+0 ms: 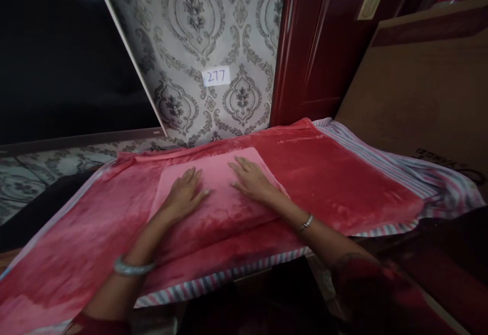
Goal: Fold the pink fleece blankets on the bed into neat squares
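My left hand (185, 196) lies flat on a folded pink and red plush cloth (217, 177), its fingers stretched out and the thumb apart. On the same cloth, further right, my right hand (251, 180) rests palm down with its fingers spread. The cloth forms a rough rectangle with a lighter pink far part and a redder near part. Under it spreads a larger red plush blanket (324, 177), paler on the left side. Neither hand grasps anything.
A striped sheet (381, 167) shows around the blanket's edges. A large black screen (68, 60) stands at the back left. Patterned wallpaper (194, 25) bears a paper label (216, 76) reading 277. To the right are a dark red door (320, 35) and a large cardboard box (419, 91).
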{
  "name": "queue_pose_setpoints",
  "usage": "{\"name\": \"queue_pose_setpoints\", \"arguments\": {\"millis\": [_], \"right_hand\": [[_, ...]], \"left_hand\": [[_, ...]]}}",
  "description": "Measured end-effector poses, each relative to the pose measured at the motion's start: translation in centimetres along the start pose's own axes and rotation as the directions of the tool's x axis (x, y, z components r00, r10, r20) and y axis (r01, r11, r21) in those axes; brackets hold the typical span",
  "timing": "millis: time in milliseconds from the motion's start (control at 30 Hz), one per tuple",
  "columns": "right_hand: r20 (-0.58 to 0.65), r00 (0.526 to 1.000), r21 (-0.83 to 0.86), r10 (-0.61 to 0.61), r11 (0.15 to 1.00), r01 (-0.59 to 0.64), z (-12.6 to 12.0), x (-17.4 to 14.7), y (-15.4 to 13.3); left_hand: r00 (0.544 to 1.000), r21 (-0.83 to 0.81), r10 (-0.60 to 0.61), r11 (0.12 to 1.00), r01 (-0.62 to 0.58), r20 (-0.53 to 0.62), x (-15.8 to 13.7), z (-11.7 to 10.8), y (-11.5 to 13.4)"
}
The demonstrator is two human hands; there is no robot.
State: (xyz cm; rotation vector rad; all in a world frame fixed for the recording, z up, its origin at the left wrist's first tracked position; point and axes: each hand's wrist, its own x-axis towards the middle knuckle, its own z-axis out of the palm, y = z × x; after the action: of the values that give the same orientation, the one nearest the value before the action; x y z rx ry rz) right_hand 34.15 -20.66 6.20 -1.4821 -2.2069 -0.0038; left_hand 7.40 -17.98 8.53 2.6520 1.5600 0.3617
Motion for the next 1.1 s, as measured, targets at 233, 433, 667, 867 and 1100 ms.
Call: {"name": "queue_pose_setpoints", "arguments": {"millis": [233, 433, 667, 867, 1100], "right_hand": [[0.164, 0.986, -0.109, 0.035, 0.994, -0.017, 3.6, -0.3, 0.9], [0.211, 0.977, -0.094, 0.016, 0.996, 0.004, 3.3, 0.3, 1.4], [0.269, 0.921, -0.161, 0.283, 0.956, -0.247, 0.8, 2.3, 5.8], [0.311, 0.861, -0.181, 0.402, 0.915, -0.361, -0.6, 2.8, 6.8], [0.24, 0.934, -0.166, 0.267, 0.959, -0.231, -1.0, 6.8, 2.2]], "left_hand": [[0.996, 0.167, -0.053, 0.985, 0.04, 0.074, 0.4, 5.2, 0.8], [0.998, 0.172, -0.049, 0.984, 0.042, 0.037, 0.1, 5.8, 0.3], [0.999, 0.157, -0.04, 0.987, 0.036, 0.024, 0.1, 5.7, 0.4], [0.996, 0.166, -0.066, 0.984, 0.056, 0.056, 0.0, 5.3, 0.9], [0.996, 0.147, -0.064, 0.988, 0.054, 0.062, -0.2, 5.2, 1.0]]}}
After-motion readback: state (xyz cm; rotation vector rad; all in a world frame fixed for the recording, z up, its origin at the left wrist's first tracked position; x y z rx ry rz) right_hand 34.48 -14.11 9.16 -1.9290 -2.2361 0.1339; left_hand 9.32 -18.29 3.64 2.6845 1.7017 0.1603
